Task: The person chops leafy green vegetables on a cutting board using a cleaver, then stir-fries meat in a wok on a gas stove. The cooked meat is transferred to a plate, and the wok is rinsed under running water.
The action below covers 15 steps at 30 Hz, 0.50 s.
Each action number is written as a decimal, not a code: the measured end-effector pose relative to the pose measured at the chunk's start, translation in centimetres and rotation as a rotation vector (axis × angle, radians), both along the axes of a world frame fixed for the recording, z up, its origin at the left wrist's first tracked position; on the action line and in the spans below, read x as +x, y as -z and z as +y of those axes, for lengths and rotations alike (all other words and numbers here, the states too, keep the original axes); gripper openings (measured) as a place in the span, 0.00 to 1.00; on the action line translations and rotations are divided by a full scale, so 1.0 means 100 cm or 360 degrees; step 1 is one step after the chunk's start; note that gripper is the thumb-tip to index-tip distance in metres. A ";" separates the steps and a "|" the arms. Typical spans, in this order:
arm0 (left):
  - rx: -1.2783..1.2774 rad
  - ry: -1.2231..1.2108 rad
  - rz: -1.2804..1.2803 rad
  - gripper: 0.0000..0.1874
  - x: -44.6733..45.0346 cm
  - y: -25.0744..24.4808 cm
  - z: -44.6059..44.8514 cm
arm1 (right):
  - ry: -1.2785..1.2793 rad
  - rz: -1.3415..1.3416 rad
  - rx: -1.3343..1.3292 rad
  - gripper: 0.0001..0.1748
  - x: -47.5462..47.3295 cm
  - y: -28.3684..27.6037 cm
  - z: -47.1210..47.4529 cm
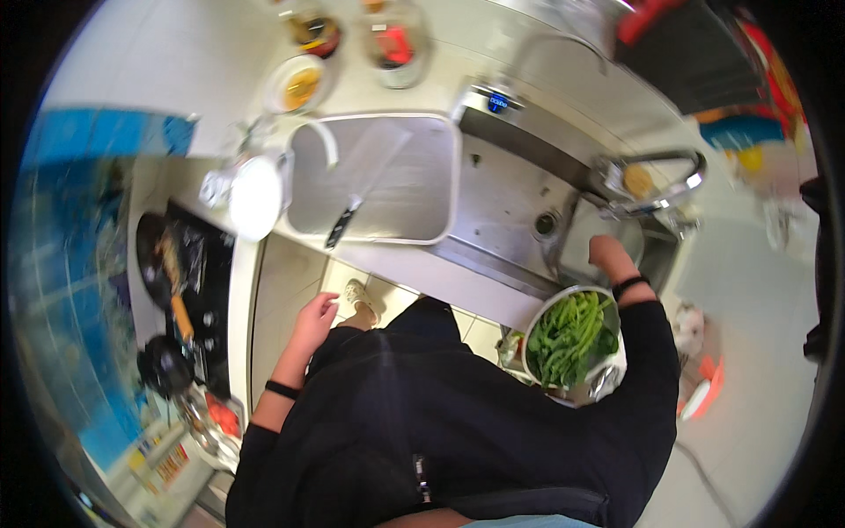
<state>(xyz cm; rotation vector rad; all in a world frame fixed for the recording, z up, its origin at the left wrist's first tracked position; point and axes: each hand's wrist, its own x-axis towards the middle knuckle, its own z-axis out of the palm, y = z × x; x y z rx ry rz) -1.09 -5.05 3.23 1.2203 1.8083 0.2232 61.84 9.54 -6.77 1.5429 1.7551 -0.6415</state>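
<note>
My left hand (318, 318) hangs in front of the counter with its fingers loosely bent and apart, and nothing shows in it. Over the right part of the steel sink (502, 198) is my right hand (607, 256), close to a round, pale dish-like thing (587, 231). Its fingers are blurred and turned away, so whether it grips anything is unclear. A bowl of leafy greens (571, 336) stands just below my right wrist. Left of the sink, a cleaver (370, 175) lies across a rectangular metal tray (422, 198), its black handle over the near rim.
A chrome faucet (690, 171) rises at the sink's right. Behind the tray are a bowl of yellow food (300, 86) and a glass jar (395, 49). A white round item (256, 198) stands left of it. A wok (153, 264) sits on the stove at far left.
</note>
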 end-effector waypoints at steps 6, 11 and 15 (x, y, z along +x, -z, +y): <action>0.0452 -0.0023 0.0017 0.13 -0.008 -0.052 -0.013 | -0.0539 0.0620 0.0517 0.10 -0.218 -0.124 0.021; 0.1337 -0.0309 0.0430 0.10 -0.070 -0.127 -0.043 | -0.0824 0.1508 0.0917 0.18 -0.410 -0.174 0.002; 0.1690 -0.0968 0.1005 0.12 -0.220 -0.145 -0.091 | -0.0931 0.1916 0.0693 0.20 -0.548 -0.186 -0.050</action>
